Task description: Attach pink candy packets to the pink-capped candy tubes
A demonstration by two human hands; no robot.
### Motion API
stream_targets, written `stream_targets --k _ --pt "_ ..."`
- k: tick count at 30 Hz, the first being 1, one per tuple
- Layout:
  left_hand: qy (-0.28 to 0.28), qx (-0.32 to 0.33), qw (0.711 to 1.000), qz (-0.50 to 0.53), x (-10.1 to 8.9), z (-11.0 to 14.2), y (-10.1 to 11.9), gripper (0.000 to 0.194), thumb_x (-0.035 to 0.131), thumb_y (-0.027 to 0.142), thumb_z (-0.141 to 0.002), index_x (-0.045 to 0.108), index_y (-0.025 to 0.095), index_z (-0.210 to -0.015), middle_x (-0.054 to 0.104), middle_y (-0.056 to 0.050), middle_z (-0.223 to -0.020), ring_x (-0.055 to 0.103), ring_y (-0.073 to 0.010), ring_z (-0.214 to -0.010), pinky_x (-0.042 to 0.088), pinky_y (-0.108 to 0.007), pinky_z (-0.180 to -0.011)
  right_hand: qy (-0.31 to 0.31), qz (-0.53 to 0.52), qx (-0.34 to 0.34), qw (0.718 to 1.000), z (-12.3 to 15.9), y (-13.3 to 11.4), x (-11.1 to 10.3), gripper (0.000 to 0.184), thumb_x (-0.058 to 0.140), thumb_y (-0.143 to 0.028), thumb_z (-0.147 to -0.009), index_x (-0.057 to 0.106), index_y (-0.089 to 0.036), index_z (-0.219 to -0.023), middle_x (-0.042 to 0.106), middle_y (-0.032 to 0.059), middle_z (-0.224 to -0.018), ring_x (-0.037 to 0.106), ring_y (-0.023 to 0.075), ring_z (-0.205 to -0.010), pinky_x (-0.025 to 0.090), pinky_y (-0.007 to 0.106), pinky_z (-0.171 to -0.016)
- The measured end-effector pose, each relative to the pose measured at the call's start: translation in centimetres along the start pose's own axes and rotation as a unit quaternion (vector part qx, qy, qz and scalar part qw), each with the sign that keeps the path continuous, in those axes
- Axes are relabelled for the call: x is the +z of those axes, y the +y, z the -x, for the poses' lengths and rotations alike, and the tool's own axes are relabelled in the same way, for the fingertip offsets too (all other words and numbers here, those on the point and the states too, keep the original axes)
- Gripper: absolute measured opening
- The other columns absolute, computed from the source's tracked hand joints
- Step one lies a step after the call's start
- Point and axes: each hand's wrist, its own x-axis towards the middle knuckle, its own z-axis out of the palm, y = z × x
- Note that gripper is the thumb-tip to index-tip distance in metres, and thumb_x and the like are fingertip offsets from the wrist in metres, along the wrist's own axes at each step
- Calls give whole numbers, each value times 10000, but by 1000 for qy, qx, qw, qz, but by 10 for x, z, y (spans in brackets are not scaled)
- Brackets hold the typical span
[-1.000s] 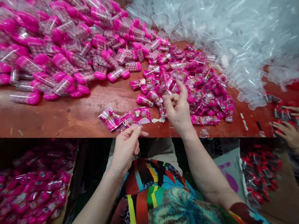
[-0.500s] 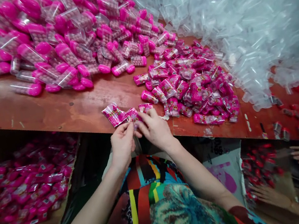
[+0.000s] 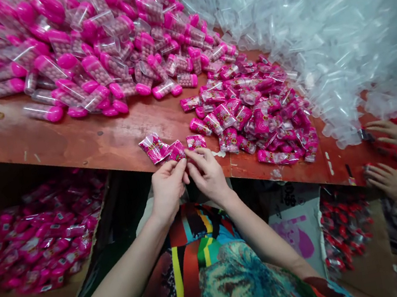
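My left hand [image 3: 167,185] and my right hand [image 3: 207,173] meet at the near edge of the red-brown table [image 3: 78,141], fingers pinched together on a small pink packet [image 3: 177,151]. Two more pink packets [image 3: 153,149] lie just beyond my fingertips. A heap of pink packets [image 3: 253,110] lies to the right of my hands. What exactly sits between the fingertips is partly hidden.
A big pile of pink-capped clear tubes [image 3: 80,46] fills the far left of the table, and clear empty sleeves [image 3: 317,35] the far right. A box of pink packets [image 3: 41,237] sits below left. Another person's hands [image 3: 386,156] work at the right edge.
My right hand came back from the packet heap to my left hand at the table edge. Both now pinch a packet there. The other person's hands returned to the table.
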Motion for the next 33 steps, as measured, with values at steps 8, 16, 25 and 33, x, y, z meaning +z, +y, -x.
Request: stream_targets --k 8,16,25,33 --pt "-37 2 999 5 8 -4 18 314 798 369 -713 585 146 -651 393 83 -471 288 -22 -364 214 -173 -361 61 -244 63 966 -25 -16 -12 296 641 -298 -853 618 -221 -1138 659 54 -1152 615 184 -1069 496 324 -946" --pt "7 69 997 31 12 -20 31 288 782 368 -734 643 117 -706 393 81 -452 284 -24 -375 192 -176 -382 8 -222 47 974 -43 -26 -5 278 591 -263 -888 582 -211 -1161 684 47 -1082 666 164 -925 528 286 -810" --pt "10 65 995 77 8 -46 58 292 817 324 -677 607 123 -643 427 67 -381 358 -48 -349 267 -186 -387 55 -146 -11 988 -82 -35 21 223 459 -276 -967 555 -195 -1152 700 58 -978 667 161 -846 510 278 -759" --pt "95 75 979 167 -39 -58 84 285 861 230 -580 605 111 -624 519 44 -496 381 -29 -388 298 -168 -383 -81 146 -131 977 -163 -24 25 339 362 -276 -1013 617 -172 -1212 674 105 -1160 611 207 -1062 454 315 -942"
